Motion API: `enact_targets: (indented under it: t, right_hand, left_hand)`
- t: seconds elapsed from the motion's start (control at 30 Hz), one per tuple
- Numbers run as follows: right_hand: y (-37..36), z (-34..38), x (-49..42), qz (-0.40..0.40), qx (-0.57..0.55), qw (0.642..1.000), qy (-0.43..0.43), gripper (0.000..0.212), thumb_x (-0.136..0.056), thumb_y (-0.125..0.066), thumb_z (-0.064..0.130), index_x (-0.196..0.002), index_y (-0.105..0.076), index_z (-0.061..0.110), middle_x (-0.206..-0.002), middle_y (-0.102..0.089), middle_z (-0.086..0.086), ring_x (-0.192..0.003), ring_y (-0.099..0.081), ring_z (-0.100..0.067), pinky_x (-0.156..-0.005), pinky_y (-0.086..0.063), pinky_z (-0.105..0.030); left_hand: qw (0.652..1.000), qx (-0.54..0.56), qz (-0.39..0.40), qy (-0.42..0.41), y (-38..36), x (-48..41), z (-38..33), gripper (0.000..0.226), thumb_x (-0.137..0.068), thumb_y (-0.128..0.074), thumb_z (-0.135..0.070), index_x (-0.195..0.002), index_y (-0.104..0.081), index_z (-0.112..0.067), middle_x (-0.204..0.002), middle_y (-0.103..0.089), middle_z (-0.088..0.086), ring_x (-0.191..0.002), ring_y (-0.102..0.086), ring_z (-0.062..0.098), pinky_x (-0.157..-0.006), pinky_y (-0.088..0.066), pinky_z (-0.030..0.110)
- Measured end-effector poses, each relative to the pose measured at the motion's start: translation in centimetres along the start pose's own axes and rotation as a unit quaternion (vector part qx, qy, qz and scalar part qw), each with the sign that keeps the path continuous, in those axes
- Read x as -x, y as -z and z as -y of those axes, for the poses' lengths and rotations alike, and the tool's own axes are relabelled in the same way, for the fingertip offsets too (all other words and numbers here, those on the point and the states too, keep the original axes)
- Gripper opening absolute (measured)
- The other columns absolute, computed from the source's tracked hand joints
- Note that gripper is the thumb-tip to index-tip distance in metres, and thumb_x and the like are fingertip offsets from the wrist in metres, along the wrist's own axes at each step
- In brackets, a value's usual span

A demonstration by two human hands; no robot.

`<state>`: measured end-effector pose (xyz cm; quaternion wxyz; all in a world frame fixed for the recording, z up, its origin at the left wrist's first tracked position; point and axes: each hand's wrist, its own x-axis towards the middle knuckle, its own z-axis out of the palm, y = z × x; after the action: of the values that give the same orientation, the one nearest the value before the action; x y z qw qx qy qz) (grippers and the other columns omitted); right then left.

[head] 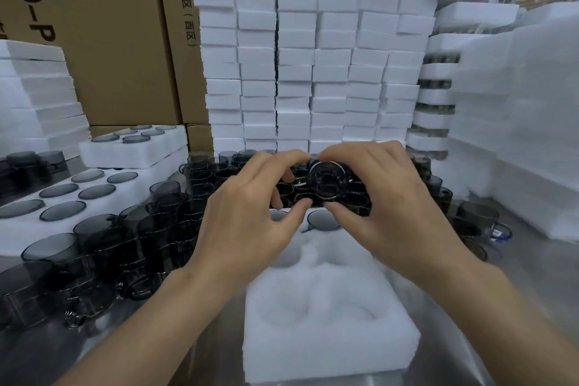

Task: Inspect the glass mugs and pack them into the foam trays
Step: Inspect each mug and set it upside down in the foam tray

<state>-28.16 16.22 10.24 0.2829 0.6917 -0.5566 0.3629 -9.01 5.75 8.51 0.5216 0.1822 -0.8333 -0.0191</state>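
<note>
I hold one glass mug [327,180] tipped over the foam tray [329,338], my left hand [250,213] and right hand [385,197] both pinching it, so I can look inside.

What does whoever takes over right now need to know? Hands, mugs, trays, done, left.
Right hand: fingers and thumb pinch the held mug, raised for inspection.
Left hand: fingers curled at the mug's left side; contact unclear.
Foam tray in front: one seated mug in a far cavity; the near cavities are empty.
Done: filled trays at left.
Left: finish inspecting, seat this mug, then work through the loose mugs left of the tray and behind it.
</note>
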Motion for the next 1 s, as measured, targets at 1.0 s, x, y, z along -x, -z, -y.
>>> enact_targets:
  t: [1.0]
  right_hand:
    - [-2.0,1.7,0.3,-0.146,-0.1,0.984,-0.018,0.05,-0.092,-0.078,0.009,-0.133,-0.056,0.029,-0.136,-0.051,0.01,-0.123,-0.055,-0.014,-0.097,-0.047,-0.022]
  left_hand:
    - [0.861,0.399,-0.075,0.306,0.2,-1.4,-0.3,0.009,-0.096,-0.078,-0.031,-0.088,-0.083,-0.03,-0.072,-0.066,-0.008,-0.059,-0.052,0.008,-0.054,-0.043,0.015]
